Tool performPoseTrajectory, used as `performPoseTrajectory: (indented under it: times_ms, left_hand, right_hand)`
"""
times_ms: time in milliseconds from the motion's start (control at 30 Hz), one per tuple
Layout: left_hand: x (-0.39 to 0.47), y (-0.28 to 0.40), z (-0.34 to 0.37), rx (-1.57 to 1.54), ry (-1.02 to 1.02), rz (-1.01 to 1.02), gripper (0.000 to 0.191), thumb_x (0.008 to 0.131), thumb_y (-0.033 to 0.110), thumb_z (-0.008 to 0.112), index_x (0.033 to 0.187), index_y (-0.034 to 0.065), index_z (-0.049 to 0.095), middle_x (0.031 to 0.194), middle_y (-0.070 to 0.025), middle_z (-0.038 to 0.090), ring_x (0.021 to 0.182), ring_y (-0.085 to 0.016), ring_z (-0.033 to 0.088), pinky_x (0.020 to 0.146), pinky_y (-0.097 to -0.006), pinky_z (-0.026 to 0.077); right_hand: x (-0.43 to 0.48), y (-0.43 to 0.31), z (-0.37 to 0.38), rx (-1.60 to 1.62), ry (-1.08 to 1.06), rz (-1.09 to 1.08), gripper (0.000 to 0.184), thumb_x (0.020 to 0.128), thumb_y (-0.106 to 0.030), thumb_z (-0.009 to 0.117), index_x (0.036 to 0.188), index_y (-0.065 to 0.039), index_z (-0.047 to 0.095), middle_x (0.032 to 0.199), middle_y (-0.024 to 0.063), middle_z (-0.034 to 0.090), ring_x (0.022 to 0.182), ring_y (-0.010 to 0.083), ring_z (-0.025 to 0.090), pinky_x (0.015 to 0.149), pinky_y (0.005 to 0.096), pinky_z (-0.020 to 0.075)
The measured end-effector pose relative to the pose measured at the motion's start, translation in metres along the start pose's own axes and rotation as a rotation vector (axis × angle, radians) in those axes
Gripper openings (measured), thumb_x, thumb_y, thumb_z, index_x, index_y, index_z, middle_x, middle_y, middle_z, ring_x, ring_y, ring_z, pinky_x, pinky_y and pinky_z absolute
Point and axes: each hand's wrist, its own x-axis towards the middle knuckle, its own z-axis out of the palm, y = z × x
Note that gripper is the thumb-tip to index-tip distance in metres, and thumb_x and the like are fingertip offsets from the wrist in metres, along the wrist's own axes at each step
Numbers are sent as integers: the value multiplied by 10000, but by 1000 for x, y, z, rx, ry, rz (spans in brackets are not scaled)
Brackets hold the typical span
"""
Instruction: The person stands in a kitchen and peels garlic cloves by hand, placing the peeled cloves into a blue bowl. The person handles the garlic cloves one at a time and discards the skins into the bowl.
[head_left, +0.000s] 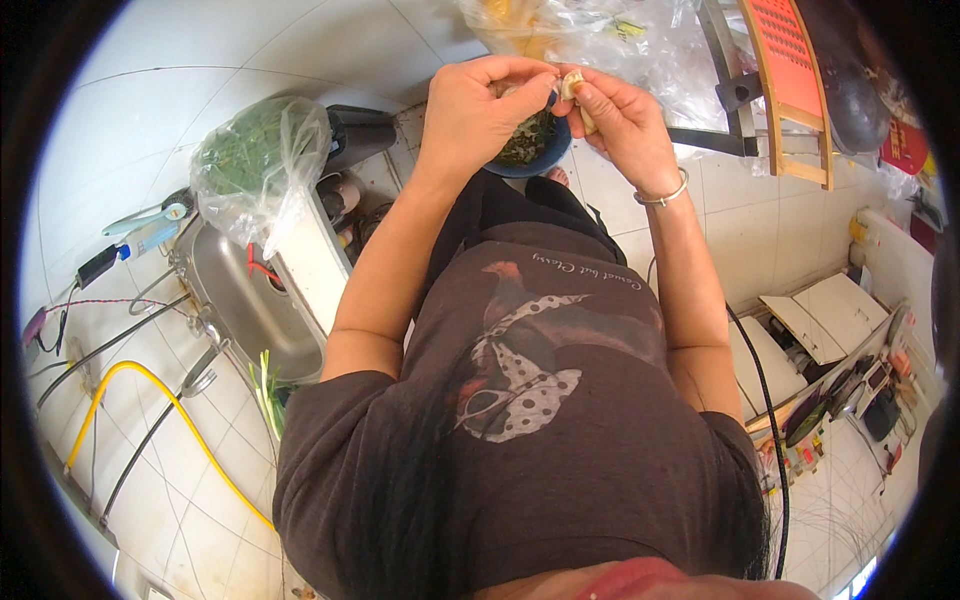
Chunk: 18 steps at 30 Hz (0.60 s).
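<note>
My right hand (626, 124), with a metal bangle at the wrist, pinches a pale garlic clove (572, 84) between thumb and fingers. Another pale piece (589, 121), probably garlic too, shows under the thumb against the palm. Thumb and forefinger of my left hand (480, 105) meet right beside the clove. Whether a shred of skin is between those fingertips is too small to tell. Below both hands, a blue basin (559, 152) on the floor holds green and pale vegetable scraps (525, 146), partly hidden by my left hand.
A clear bag of greens (259, 146) rests on the white counter edge (311, 259) by a steel sink (255, 300). Spring onions (268, 394) lie near the sink's lower corner. At the upper right, an orange grater (787, 60) in a wooden frame stands near a metal-framed rack (712, 141) and plastic bags (645, 45).
</note>
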Motion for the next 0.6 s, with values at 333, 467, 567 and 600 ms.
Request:
performPoseTrajectory:
  times_ms: [333, 467, 567, 600]
  left_hand:
    - [2, 4, -2, 111, -61, -79, 211, 734, 182, 703, 839, -1, 713, 699, -30, 678, 647, -47, 581, 611, -211, 473]
    - [-1, 1, 2, 93, -11, -69, 188, 721, 161, 709, 801, -9, 696, 669, -17, 654, 625, -34, 547, 591, -200, 454]
    - [-1, -2, 4, 60, 32, -94, 176, 716, 151, 712, 779, -10, 682, 653, -3, 634, 612, -28, 526, 574, -195, 440]
    - [0, -4, 5, 51, 44, -121, 173, 715, 148, 713, 773, -10, 677, 649, 2, 627, 608, -26, 520, 568, -194, 435]
  right_hand:
    - [-2, -1, 1, -456, -13, -184, 288, 940, -156, 539, 1201, -49, 600, 750, 13, 610, 611, 75, 519, 585, 224, 463]
    - [-1, -1, 4, -410, -24, -165, 289, 926, -154, 561, 1193, -49, 599, 742, 22, 613, 614, 81, 529, 586, 233, 467]
    - [-1, 0, 9, -504, 41, -224, 289, 908, -132, 586, 1180, -35, 571, 762, 23, 631, 619, 83, 543, 590, 234, 472]
    - [-1, 1, 10, -564, 65, -278, 290, 902, -124, 595, 1173, -29, 559, 771, 23, 639, 621, 84, 548, 593, 233, 473]
